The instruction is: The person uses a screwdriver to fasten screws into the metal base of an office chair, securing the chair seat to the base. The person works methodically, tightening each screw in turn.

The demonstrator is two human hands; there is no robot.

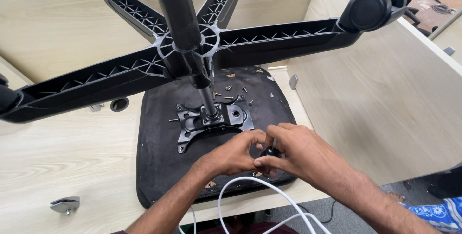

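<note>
Hands meet over the front edge of the upturned black fabric-covered chair seat [159,147], left hand [236,154] and right hand [301,154] both pinching a small round black knob [270,152], best turned squarely with steady fingertip grip.

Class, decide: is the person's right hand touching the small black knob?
Touching. The head view shows the right hand's fingers pinched around the black knob, with no gap.
</note>
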